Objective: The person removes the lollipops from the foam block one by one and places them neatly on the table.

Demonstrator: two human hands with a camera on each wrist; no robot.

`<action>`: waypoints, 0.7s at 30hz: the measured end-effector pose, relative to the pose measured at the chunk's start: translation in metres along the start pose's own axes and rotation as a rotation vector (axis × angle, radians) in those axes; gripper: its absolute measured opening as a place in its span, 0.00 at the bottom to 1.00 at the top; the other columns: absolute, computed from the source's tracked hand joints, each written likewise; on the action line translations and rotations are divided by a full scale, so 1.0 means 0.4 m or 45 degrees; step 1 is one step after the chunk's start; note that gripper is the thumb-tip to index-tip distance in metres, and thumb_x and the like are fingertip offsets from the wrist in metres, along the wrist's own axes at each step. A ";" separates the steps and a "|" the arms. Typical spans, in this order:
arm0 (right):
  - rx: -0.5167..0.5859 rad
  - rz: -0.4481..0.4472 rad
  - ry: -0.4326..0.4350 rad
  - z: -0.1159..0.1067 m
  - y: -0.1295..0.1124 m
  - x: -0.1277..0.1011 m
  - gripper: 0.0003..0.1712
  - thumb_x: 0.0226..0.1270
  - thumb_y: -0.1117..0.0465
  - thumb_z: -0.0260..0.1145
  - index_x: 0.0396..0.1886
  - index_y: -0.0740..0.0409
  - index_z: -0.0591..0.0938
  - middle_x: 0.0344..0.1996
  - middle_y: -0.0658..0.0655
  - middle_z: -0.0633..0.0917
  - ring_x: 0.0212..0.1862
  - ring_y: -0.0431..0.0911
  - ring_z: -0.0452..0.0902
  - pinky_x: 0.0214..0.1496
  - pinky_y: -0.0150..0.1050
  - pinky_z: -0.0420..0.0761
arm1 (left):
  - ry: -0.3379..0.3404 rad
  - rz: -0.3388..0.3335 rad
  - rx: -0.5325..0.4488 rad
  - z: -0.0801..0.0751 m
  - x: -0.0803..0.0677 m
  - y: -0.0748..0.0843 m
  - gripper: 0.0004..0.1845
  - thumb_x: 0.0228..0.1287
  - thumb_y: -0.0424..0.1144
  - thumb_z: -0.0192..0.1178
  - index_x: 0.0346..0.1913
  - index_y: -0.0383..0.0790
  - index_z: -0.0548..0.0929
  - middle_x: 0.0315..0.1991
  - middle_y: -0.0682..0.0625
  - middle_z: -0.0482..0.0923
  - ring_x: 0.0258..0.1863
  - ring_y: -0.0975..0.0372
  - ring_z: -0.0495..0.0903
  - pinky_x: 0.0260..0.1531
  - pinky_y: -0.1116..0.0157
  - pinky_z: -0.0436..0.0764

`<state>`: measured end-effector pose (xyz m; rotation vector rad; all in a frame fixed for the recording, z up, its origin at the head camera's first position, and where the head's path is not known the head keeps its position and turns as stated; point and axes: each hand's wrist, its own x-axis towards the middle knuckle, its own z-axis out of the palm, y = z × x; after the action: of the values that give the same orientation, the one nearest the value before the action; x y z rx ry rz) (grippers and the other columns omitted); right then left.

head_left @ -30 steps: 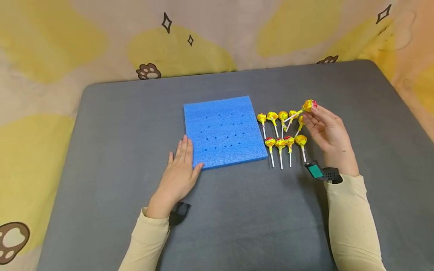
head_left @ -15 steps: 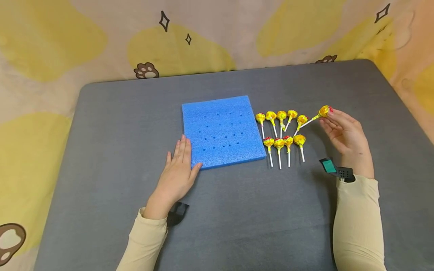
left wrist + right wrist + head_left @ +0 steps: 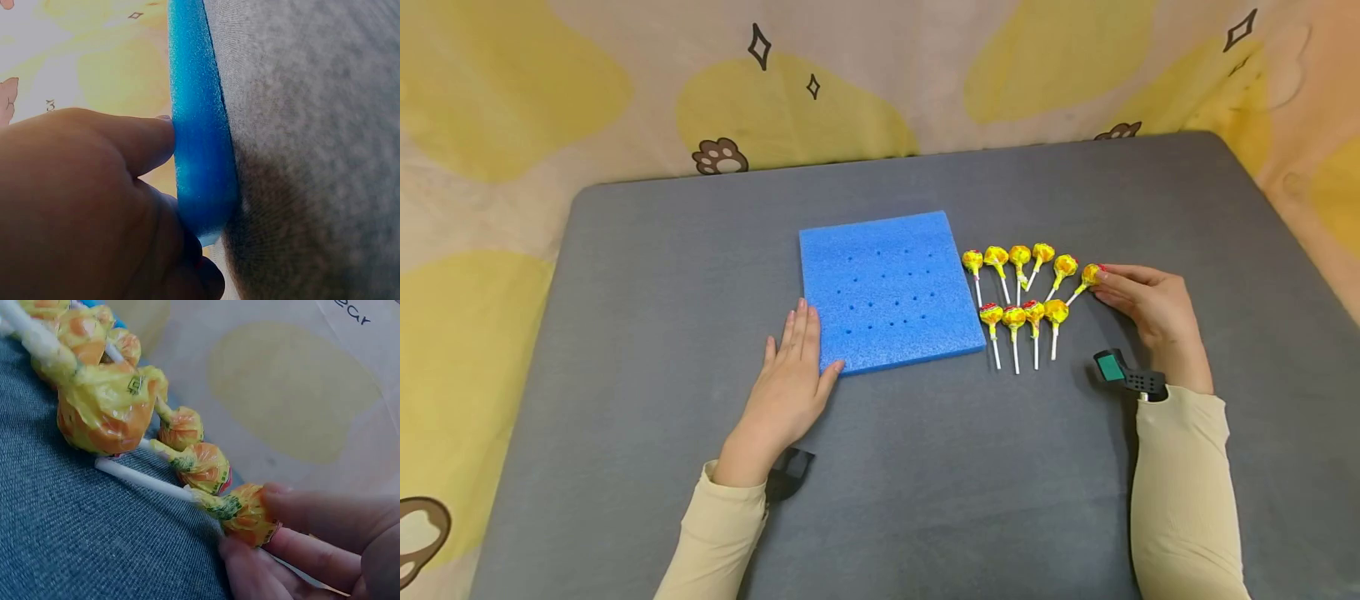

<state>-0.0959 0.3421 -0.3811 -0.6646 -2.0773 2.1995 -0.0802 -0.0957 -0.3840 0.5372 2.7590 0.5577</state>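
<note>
A blue foam board (image 3: 891,292) dotted with small holes lies on the grey table. My left hand (image 3: 786,387) rests at its near left corner, fingers straight along the left side and thumb at the front edge. In the left wrist view, the thumb (image 3: 150,140) touches the edge of the foam. At the right, my right hand (image 3: 1153,312) pinches the yellow wrapped head of a lollipop (image 3: 1088,277) between thumb and fingers, its white stick pointing left and down. This lollipop (image 3: 250,515) is close over the cloth in the right wrist view, at the end of the back row.
Several lollipops form a back row, including a slanted lollipop (image 3: 1063,267) beside the held one. A front row ends with another lollipop (image 3: 1056,312). Both rows lie just right of the board. A patterned curtain (image 3: 865,83) hangs behind the grey table (image 3: 925,483).
My right hand carried the lollipop rightward, then lowered it and came slightly back left, to the end of the back row. The left hand has stayed at the board.
</note>
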 end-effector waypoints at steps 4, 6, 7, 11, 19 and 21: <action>-0.152 -0.066 0.047 0.005 0.007 -0.001 0.06 0.52 0.66 0.74 0.25 0.50 0.89 0.25 0.44 0.86 0.29 0.36 0.83 0.33 0.26 0.80 | -0.002 -0.006 0.002 0.000 -0.003 -0.004 0.40 0.74 0.50 0.44 0.73 0.32 0.37 0.75 0.41 0.28 0.73 0.51 0.32 0.67 0.44 0.41; -0.219 -0.082 0.041 0.007 0.010 0.003 0.06 0.52 0.65 0.74 0.25 0.48 0.89 0.24 0.43 0.86 0.29 0.35 0.83 0.33 0.26 0.80 | 0.000 -0.011 0.000 0.000 -0.004 -0.006 0.40 0.73 0.50 0.44 0.73 0.32 0.37 0.75 0.41 0.28 0.73 0.51 0.32 0.67 0.44 0.41; -0.253 -0.082 0.028 0.008 0.010 0.005 0.06 0.52 0.64 0.74 0.24 0.46 0.89 0.24 0.42 0.86 0.29 0.35 0.82 0.33 0.26 0.80 | 0.002 -0.015 -0.003 -0.001 -0.005 -0.007 0.40 0.73 0.50 0.45 0.73 0.32 0.37 0.75 0.41 0.28 0.73 0.51 0.32 0.67 0.44 0.41; -0.323 -0.087 -0.018 0.008 0.004 0.008 0.06 0.53 0.63 0.74 0.25 0.45 0.88 0.25 0.42 0.86 0.30 0.35 0.82 0.33 0.26 0.80 | -0.001 -0.023 -0.024 0.002 -0.005 -0.008 0.40 0.73 0.50 0.45 0.73 0.32 0.38 0.75 0.41 0.28 0.73 0.51 0.32 0.67 0.44 0.40; -0.465 -0.149 0.189 0.002 -0.016 -0.006 0.09 0.60 0.54 0.69 0.38 0.51 0.86 0.30 0.39 0.83 0.33 0.34 0.79 0.34 0.24 0.77 | -0.035 0.023 -0.069 -0.032 0.005 -0.013 0.41 0.74 0.55 0.39 0.74 0.34 0.35 0.74 0.42 0.25 0.73 0.50 0.29 0.65 0.40 0.36; -0.664 -0.194 0.229 0.009 -0.047 0.000 0.22 0.62 0.49 0.66 0.53 0.54 0.81 0.42 0.45 0.83 0.43 0.39 0.78 0.43 0.29 0.76 | -0.037 0.041 -0.005 -0.078 0.017 -0.024 0.42 0.73 0.58 0.38 0.74 0.35 0.33 0.73 0.42 0.22 0.72 0.49 0.26 0.64 0.39 0.36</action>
<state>-0.1018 0.3404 -0.3629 -0.6701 -2.5142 1.4606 -0.0996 -0.1109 -0.3615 0.5852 2.7256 0.5581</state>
